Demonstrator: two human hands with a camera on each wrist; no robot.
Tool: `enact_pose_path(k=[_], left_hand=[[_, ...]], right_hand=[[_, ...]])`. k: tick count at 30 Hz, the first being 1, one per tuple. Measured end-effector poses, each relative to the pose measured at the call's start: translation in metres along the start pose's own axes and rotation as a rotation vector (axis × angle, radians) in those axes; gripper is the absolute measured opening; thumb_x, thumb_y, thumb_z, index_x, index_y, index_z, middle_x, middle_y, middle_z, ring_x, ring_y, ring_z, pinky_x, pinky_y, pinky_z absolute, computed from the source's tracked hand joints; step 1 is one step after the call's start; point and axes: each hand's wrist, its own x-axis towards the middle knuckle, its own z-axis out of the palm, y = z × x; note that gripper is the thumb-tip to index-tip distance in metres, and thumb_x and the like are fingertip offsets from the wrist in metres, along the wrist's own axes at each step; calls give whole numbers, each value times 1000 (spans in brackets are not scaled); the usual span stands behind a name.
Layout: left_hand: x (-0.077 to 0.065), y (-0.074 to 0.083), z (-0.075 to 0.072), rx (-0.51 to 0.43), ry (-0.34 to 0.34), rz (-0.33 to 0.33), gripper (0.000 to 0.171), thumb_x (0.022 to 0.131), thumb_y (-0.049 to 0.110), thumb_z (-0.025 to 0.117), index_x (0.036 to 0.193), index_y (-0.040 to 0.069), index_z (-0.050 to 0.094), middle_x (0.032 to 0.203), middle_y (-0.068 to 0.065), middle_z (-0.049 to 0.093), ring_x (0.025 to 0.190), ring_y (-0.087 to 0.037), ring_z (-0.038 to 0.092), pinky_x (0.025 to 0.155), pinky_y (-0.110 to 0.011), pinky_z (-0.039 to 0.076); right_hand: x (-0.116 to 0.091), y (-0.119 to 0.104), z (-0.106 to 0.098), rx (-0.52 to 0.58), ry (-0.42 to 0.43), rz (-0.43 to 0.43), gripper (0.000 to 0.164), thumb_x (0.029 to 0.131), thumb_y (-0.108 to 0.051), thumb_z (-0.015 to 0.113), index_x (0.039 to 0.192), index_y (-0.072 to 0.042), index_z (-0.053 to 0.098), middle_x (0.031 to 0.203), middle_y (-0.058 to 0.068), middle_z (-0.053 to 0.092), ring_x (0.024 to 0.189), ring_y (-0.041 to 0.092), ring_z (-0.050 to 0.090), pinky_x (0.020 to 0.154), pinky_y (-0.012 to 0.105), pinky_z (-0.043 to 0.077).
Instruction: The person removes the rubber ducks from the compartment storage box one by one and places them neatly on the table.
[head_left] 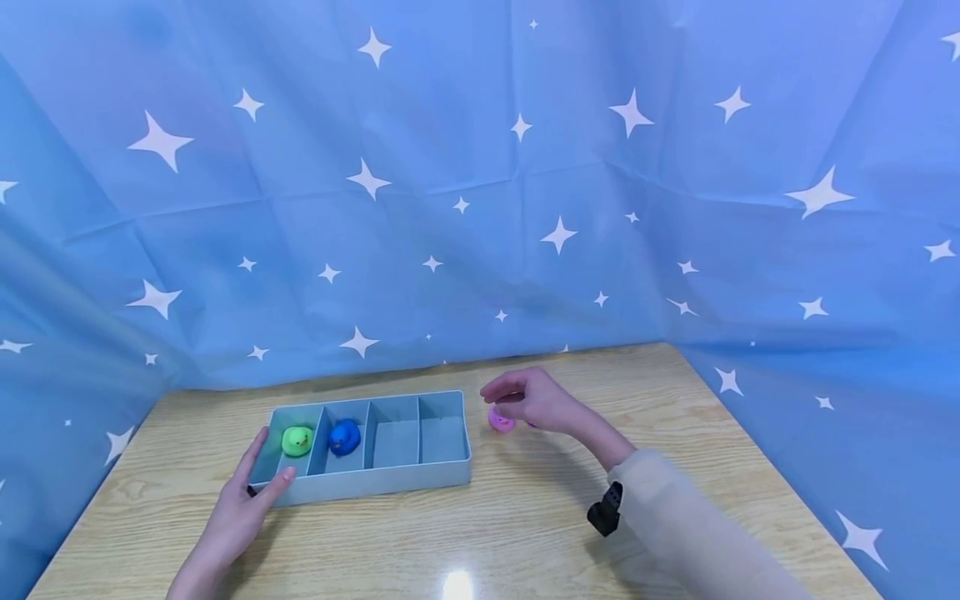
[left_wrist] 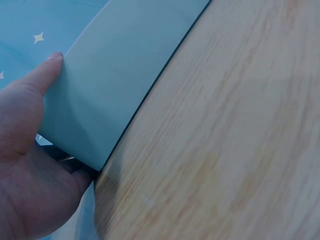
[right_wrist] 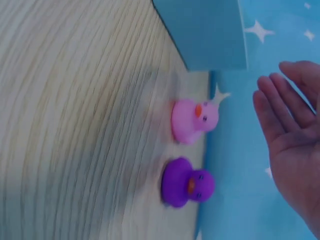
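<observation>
A grey-blue box (head_left: 375, 481) with several compartments lies across the left half of the table. My left hand (head_left: 237, 515) grips its near left corner, with the thumb at the front rim (left_wrist: 120, 75) and the fingers around the end wall. A green rubber duck (head_left: 297, 441) sits in the leftmost compartment, and a blue rubber duck (head_left: 344, 437) in the one beside it. Right of the box, my right hand (head_left: 542, 402) hovers over a pink rubber duck (right_wrist: 186, 122), its fingers loosely bent and holding nothing. A purple rubber duck (right_wrist: 179, 182) stands beside the pink one, mostly hidden by the hand in the head view.
The light wood table (head_left: 517, 542) ends at the back and sides against a blue cloth (head_left: 465, 275) printed with white stars. The two right compartments (head_left: 396, 433) of the box show bare floors. A black device (head_left: 604, 510) is on the right wrist.
</observation>
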Motion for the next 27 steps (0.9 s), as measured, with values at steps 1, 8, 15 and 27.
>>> enact_pose_path(k=[1,8,15,27], left_hand=[[0,0,0,0,1,2,97,102,54,58,164,29,-13,168,-24,-11,151,-54,-5,116,-73,10],[0,0,0,-4,4,13,97,102,53,58,164,29,-13,169,-22,-11,151,-52,-6,116,-72,9],[0,0,0,-21,-1,-4,98,101,54,59,163,32,-13,169,-22,-11,151,-52,-7,116,-73,8],[-2,-3,-1,-5,17,36,96,102,52,60,165,30,-9,169,-23,-8,151,-52,-4,117,-72,8]], right_hand=[[1,-2,2,2,-10,-1,29,94,-3,71,123,1,72,116,15,74,107,25,71,90,32,58],[11,-17,15,-7,-62,-1,30,95,-9,72,124,1,71,116,15,74,105,23,71,87,32,59],[25,-31,25,-55,-64,-15,31,95,-13,74,123,-1,72,113,9,75,106,19,70,89,31,57],[50,-50,57,7,-141,-108,34,94,-13,76,125,0,71,119,16,72,105,14,69,92,26,56]])
